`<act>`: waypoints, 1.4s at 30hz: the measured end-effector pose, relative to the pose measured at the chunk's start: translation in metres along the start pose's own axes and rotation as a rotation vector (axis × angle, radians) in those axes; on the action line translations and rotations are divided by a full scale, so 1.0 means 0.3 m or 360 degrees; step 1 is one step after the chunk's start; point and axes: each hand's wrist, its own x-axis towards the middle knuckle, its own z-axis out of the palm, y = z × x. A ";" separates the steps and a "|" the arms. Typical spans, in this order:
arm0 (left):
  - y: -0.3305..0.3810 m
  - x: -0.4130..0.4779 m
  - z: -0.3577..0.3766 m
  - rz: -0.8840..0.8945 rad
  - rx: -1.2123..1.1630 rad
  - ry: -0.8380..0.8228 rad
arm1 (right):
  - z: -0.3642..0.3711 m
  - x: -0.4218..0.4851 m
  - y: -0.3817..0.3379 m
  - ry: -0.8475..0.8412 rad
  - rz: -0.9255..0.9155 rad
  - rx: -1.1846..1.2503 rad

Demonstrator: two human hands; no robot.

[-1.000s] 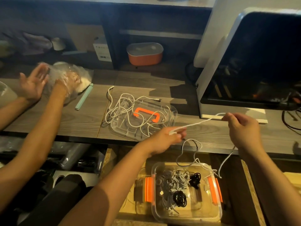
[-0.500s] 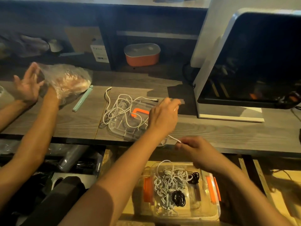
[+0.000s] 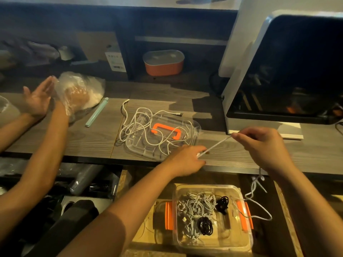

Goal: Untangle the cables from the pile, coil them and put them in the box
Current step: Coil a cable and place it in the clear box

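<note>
One white cable [image 3: 216,145] is held stretched between two hands above the front edge of the desk [image 3: 232,156]. It is pinched near its end by the thumb and fingers of the left hand [image 3: 185,161], which lies palm down and low over that edge, the forearm reaching up from the lower left. Its other stretch is pinched between thumb and forefinger of the right hand [image 3: 263,147], which is raised higher, back turned to the camera, the remaining fingers curled in. From under the right hand the rest of the cable hangs below the desk edge and loops over the right side of the box [image 3: 241,243].

One clear box with two orange latches stands below the desk; a bundle of white cables and two black coils [image 3: 205,224] are seen in it. One loose pile [image 3: 141,125] of white cables lies on one clear lid [image 3: 197,127] with one orange handle, near the middle of the desk; how many cables are in it cannot be told.

Toward the left edge, two hands of a second person are seen: one bare and spread flat [image 3: 37,101], one inside a clear plastic bag [image 3: 78,95]. One pale green stick [image 3: 96,112] lies beside them. One large white appliance [image 3: 241,80] stands at the right.
</note>
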 end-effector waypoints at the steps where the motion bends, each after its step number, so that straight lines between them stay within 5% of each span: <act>1: 0.013 -0.001 0.001 -0.0049 -0.0314 -0.0019 | 0.001 0.006 0.009 0.0034 0.0022 0.0007; 5: 0.080 -0.024 -0.013 -0.0038 -0.1814 0.0000 | 0.047 0.000 0.054 0.0107 0.0199 0.0088; 8: 0.147 -0.029 -0.022 0.0179 -0.1989 -0.0016 | 0.126 -0.033 0.069 -0.0057 0.0304 0.0194; 11: 0.200 0.004 -0.019 0.0132 -0.1987 0.0361 | 0.204 -0.072 0.053 -0.0267 0.0285 0.0224; 14: 0.202 0.048 -0.015 -0.0064 -0.1319 0.0842 | 0.234 -0.102 0.036 -0.0530 0.0201 0.0246; 19: 0.097 0.062 -0.017 -0.0061 0.0095 0.0979 | 0.171 -0.099 0.031 -0.0563 -0.0025 -0.0160; 25: 0.024 0.054 -0.054 0.0042 0.0431 0.0823 | 0.069 -0.075 0.036 -0.0490 0.0039 -0.0359; 32: 0.019 -0.006 -0.036 0.0027 -0.0321 0.0245 | 0.020 -0.042 0.030 -0.0030 -0.0017 -0.0300; 37: 0.048 -0.028 0.033 -0.0146 -0.0181 -0.0035 | 0.052 0.002 0.035 0.0338 0.0107 0.0100; 42: 0.089 -0.036 -0.001 -0.0070 -0.1865 0.0025 | 0.142 -0.018 0.097 0.0320 0.0377 0.0290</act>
